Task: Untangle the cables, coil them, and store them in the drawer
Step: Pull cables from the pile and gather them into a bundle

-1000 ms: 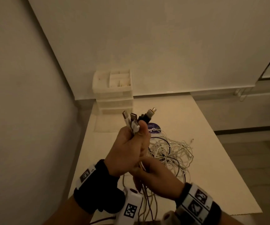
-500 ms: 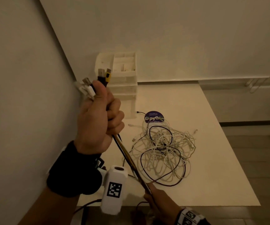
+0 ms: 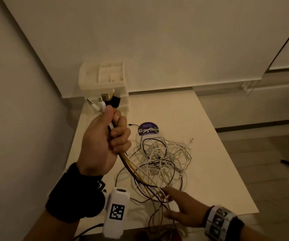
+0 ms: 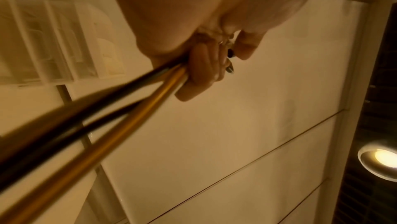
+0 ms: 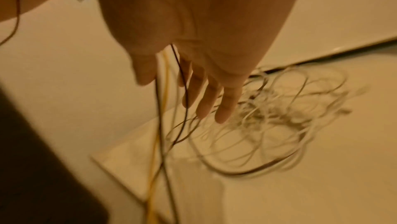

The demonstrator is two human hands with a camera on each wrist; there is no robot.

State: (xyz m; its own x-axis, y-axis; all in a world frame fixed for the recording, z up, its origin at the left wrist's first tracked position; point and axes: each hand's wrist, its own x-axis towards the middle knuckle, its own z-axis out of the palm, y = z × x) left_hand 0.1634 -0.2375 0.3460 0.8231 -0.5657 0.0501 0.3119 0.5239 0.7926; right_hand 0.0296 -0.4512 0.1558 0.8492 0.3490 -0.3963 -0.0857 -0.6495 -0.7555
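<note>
My left hand [image 3: 116,131] is raised over the table's left side and grips a bundle of cable ends in its fist. White, black and yellow plugs [image 3: 105,101] stick out above the thumb. In the left wrist view the left hand [image 4: 206,67] curls round black and yellow cables [image 4: 107,117]. These strands run down to my right hand [image 3: 166,202], which is spread with straight fingers at the table's near edge. In the right wrist view, thin cables [image 5: 163,125] pass loosely between the thumb and fingers of my right hand [image 5: 182,95]. The tangle [image 3: 163,159] of white and dark cables lies on the table.
A white plastic drawer unit [image 3: 103,79] with a divided top tray stands in the back left corner against the wall. A round purple sticker [image 3: 148,128] lies behind the tangle. The pale table [image 3: 209,153] extends right; walls close in on the left and behind.
My right hand has let go of the stretched strands and opened, moving up toward the tangle. My left hand has come down and right with the plug ends, and the strands now hang slack.
</note>
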